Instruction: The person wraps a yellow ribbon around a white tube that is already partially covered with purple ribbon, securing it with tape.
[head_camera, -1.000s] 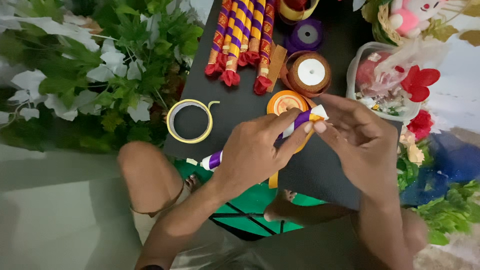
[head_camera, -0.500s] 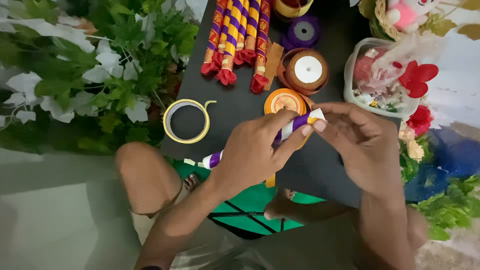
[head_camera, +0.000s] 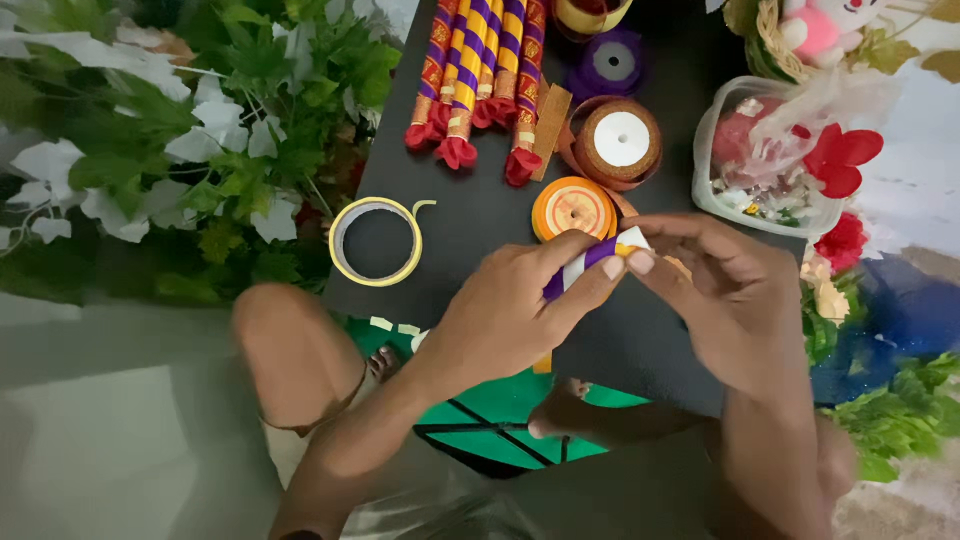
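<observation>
Now we pinch a purple-and-white wrapped stick (head_camera: 585, 262) in both hands | left hand (head_camera: 505, 315) fingers closed around its shaft | right hand (head_camera: 735, 300) fingers gripping its tip | orange ribbon roll (head_camera: 572, 208) just beyond our fingers on the black worktop (head_camera: 480, 215) | yellow tape ring (head_camera: 376, 241) farther off, left of our fingers

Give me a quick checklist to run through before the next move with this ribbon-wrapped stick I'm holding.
1. Left hand grips the purple and white wrapped stick: ok.
2. Right hand pinches the stick's tip: ok.
3. Orange ribbon roll close behind the hands: ok.
4. Yellow tape ring lies flat on the black board, apart from the hands: ok.
5. Ribbon end fastened at the tip: cannot tell, fingers cover it.
</observation>
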